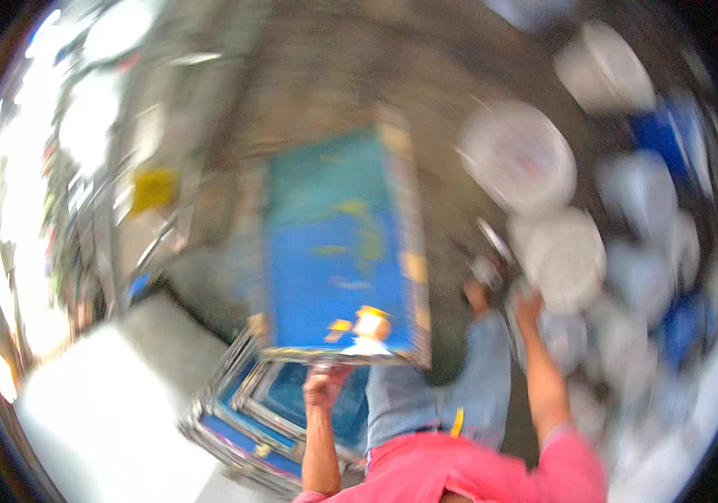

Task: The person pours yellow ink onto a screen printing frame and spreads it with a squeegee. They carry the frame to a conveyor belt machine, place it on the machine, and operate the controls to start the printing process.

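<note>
My left hand (324,387) is closed around the near edge of a framed mesh screen, like a screen-printing frame (334,243). Its mesh is blue, greener at the far end, with yellowish smears, and orange and white patches lie near the hand. The screen stretches away from me, in front of my legs. On my right side, my right hand (528,306) hangs low beside a round white bucket (562,258). Motion smears its fingers, so I cannot make out whether they touch the bucket or hold anything.
More framed screens (246,419) are stacked at the lower left, beside a pale flat surface (108,411). Several white and blue buckets crowd the right side, among them a large white one (520,158). A yellow object (153,190) shows at the left.
</note>
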`<state>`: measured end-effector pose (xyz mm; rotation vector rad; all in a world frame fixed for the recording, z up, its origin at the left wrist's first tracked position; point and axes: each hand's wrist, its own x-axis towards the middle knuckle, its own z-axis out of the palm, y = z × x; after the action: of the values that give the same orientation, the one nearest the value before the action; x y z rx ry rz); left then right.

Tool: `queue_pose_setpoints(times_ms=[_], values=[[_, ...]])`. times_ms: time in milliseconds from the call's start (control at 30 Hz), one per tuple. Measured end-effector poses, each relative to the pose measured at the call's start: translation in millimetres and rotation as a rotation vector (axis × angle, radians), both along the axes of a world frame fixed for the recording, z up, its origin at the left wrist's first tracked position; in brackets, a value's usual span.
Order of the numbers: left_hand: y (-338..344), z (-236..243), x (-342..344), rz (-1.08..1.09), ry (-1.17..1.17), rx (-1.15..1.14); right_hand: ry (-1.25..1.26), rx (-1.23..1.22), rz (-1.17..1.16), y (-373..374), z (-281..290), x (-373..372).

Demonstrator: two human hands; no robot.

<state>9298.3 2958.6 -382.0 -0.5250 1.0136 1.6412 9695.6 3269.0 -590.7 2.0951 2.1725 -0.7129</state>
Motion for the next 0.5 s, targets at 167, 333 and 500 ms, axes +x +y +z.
queue_pose_setpoints(times_ms=[167,333,500], values=[[-2,30,-25,0.065,0.001,0.133,0.182,-0.996,-0.385,-78,23,54],[-24,10,-31,0.025,0.145,0.282,0.154,-0.916,-0.249,-88,29,-31],[-1,76,-66,0.003,0.419,0.623,0.478,-0.932,-0.136,-51,86,-132]])
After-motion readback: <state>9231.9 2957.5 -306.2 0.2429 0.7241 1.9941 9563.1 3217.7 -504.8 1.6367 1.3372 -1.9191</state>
